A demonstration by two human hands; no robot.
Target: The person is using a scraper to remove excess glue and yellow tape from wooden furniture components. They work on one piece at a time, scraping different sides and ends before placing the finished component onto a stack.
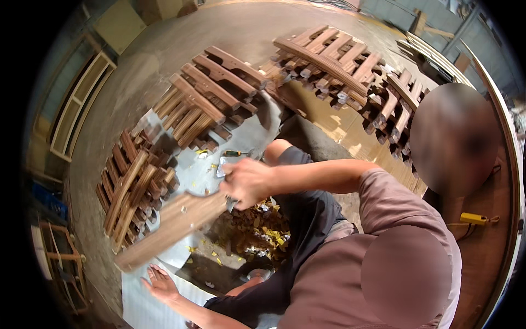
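My right hand (247,181), blurred by motion, is closed around the narrow end of a shaped brown wooden board (175,225) with small holes in it. The board slants down to the left. Just below its wide end, my left hand (160,283) has its fingers apart and holds nothing; it seems close to the board without gripping it. A small grey part shows beside my right fingers, too blurred to name. Beyond that hand lie a screwdriver (234,153) with a dark green and orange handle and a small whitish object (221,166).
Stacked wooden pieces surround me: a crossed pile (129,189) at left, another (211,90) ahead, more (329,60) at far right. Yellow and brown scraps (263,227) lie by my legs, white sheeting (139,296) beneath. A yellow tool (474,219) rests at right.
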